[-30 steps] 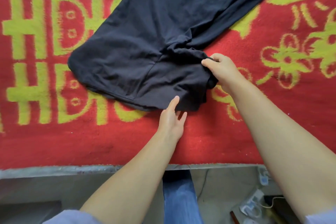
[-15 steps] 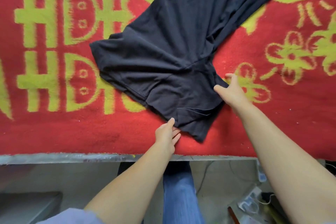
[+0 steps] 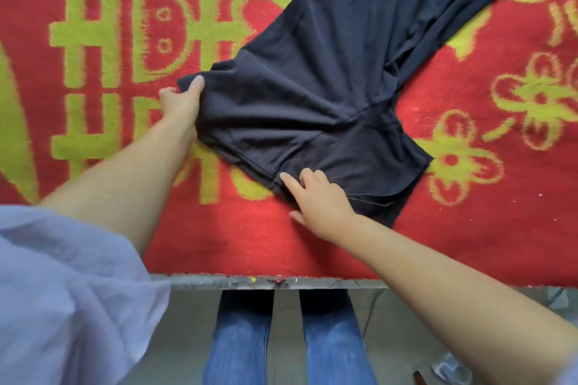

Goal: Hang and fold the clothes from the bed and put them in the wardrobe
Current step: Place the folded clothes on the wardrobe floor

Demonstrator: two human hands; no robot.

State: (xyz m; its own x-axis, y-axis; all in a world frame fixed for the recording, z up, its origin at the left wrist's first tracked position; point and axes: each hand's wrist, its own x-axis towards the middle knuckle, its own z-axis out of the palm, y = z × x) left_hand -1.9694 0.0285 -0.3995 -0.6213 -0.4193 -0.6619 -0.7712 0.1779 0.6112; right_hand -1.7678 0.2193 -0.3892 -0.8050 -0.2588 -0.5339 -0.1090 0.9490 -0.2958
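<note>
Left hand [image 3: 179,101] pinching dark trousers' [image 3: 312,97] waist corner, right hand [image 3: 316,200] flat on hem

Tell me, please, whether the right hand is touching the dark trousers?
Touching. The head view shows the right hand resting on the near edge of the trousers, its fingers lying on the dark cloth.

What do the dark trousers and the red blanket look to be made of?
Trousers: probably a thin matte knit such as cotton jersey; they lie limp in soft creases, with no shine. Blanket: likely plush synthetic fleece; the surface is fuzzy, and the yellow-green pattern has blurred, furry edges.
</note>
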